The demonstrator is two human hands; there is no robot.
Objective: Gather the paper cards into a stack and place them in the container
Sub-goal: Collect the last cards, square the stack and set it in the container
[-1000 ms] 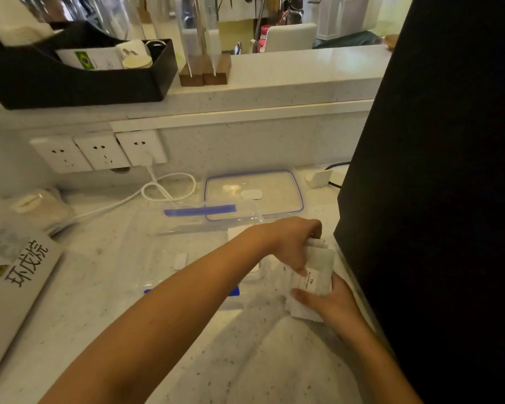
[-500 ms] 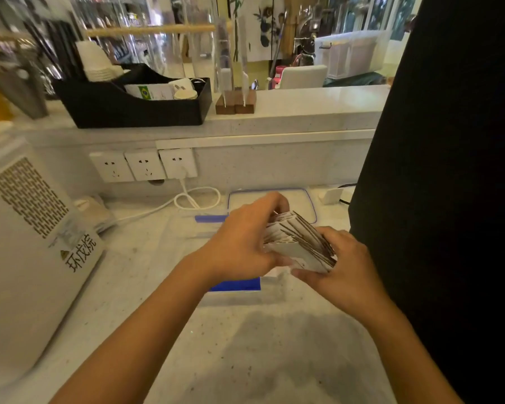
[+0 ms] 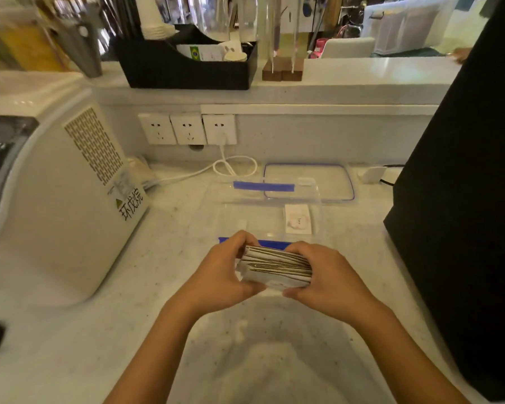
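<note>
A thick stack of white paper cards (image 3: 276,268) is held edge-up above the counter, just in front of a clear plastic container (image 3: 318,208) with blue clips. My left hand (image 3: 220,272) grips the stack's left end and my right hand (image 3: 330,279) grips its right end. One single card (image 3: 298,219) with faint print lies flat inside the container at its right side. The container's clear lid (image 3: 333,182) with a blue rim lies flat behind it.
A white appliance (image 3: 56,199) stands at the left. A tall black object (image 3: 464,185) blocks the right side. Wall sockets (image 3: 187,129) with a white cable (image 3: 233,167) sit behind the container. A black organiser tray (image 3: 184,65) rests on the raised ledge.
The loose, fanned cards have been drawn from the right edge to the middle and squared into a tight stack. Both hands now hold it by the ends in front of the container.
</note>
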